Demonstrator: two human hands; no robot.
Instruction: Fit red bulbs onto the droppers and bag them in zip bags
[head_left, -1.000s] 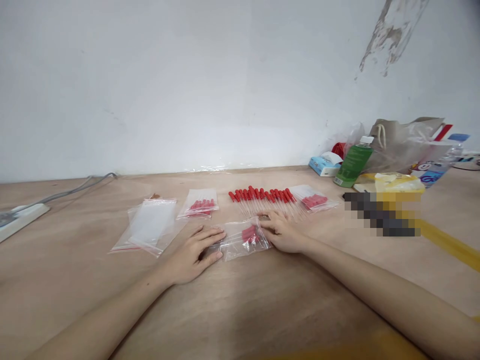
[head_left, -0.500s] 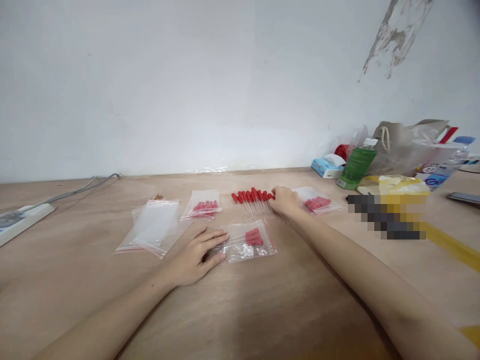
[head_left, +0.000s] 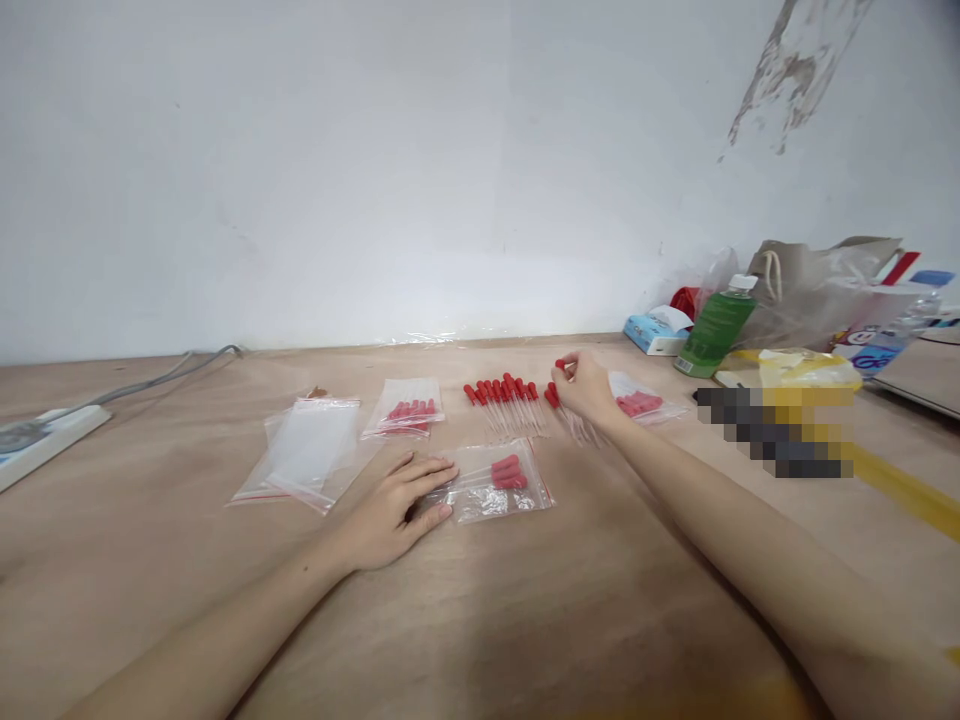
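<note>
My left hand [head_left: 397, 508] lies with fingers stretched out on the left end of a clear zip bag [head_left: 480, 508], which contains a few droppers with red bulbs [head_left: 508, 472]. Farther back, my right hand [head_left: 585, 388] is closed in a pinch on a dropper [head_left: 560, 366] whose red bulb shows at the fingertips. Beneath that hand lie more droppers, partly hidden by it. Just left of it, a fanned row of loose droppers [head_left: 506, 395] has its red bulbs toward the wall and clear stems toward me.
Flat zip bags [head_left: 315, 450] lie on the left, and a filled bag [head_left: 405, 408] sits behind. Another filled bag [head_left: 639, 402] is right of my right hand. At right stand a tissue pack [head_left: 656, 332], a green bottle [head_left: 716, 328] and plastic bags. A power strip [head_left: 64, 440] lies far left.
My right hand has moved slightly right and lifted a dropper out of the right end of the row, leaving a gap there. My left hand has stayed on the bag.
</note>
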